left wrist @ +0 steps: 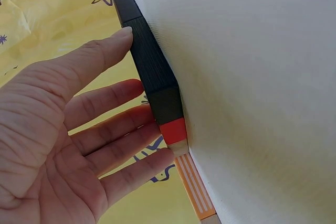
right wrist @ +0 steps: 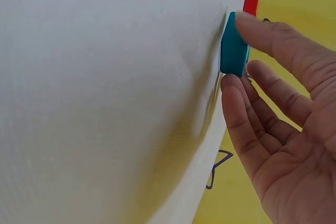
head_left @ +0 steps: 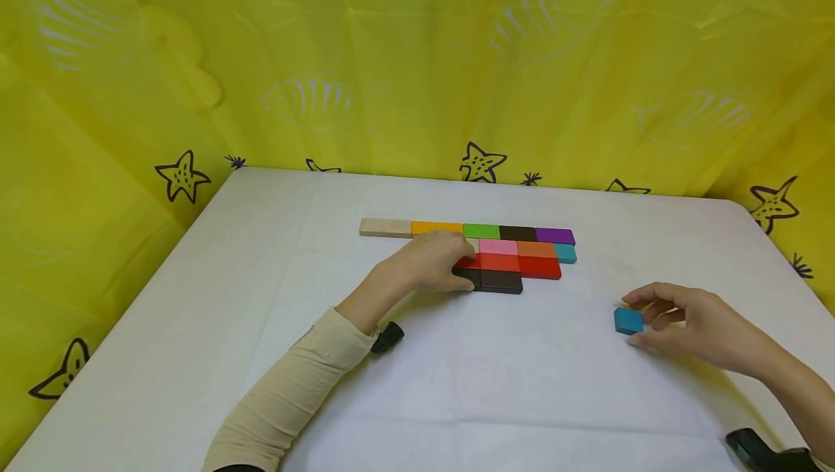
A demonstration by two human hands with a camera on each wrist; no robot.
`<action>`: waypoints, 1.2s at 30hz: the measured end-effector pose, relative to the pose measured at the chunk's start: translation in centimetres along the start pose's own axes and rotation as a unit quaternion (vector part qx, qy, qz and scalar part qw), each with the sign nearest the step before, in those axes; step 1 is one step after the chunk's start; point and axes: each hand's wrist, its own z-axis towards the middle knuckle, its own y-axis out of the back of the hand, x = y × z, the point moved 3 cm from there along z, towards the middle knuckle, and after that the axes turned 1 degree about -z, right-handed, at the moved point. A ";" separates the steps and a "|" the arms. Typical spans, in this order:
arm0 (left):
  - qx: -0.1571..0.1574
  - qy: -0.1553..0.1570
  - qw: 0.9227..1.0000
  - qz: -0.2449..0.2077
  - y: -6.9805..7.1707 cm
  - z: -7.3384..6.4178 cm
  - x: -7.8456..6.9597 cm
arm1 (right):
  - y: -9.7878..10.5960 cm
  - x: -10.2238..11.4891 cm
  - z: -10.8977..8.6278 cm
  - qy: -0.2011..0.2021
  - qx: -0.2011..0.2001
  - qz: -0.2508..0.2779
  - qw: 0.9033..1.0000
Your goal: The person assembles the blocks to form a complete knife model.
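In the head view, my left hand [head_left: 430, 260] rests at the left end of a flat arrangement of coloured wooden blocks. Its thumb touches a front dark block [left wrist: 149, 51], while the other fingers extend loosely over the red and plain wood blocks. My right hand [head_left: 698, 327], off to the right, pinches a small blue block [head_left: 628, 321] between thumb and fingers, at the tabletop. The right wrist view shows the thumb against one end of that blue block [right wrist: 233, 48] and fingertips at the other. The left hand covers part of the arrangement.
The back row runs from a plain wood block [head_left: 385, 228] through a yellow-orange, a green [head_left: 481, 230] and a dark one to a purple block [head_left: 555, 236]. Pink, orange, teal [head_left: 565, 253] and red blocks lie before it. A yellow patterned cloth [head_left: 417, 95] hangs behind the white table [head_left: 457, 399].
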 end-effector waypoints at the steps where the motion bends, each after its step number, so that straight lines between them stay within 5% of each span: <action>1: 0.000 0.001 1.000 0.000 0.0 0.0 0.0 | 0.0 -0.1 0.0 -0.002 0.002 -0.003 1.000; 36: -0.005 0.001 1.000 0.003 -0.1 0.0 0.0 | -1.5 3.3 3.3 0.062 -0.001 -0.028 0.998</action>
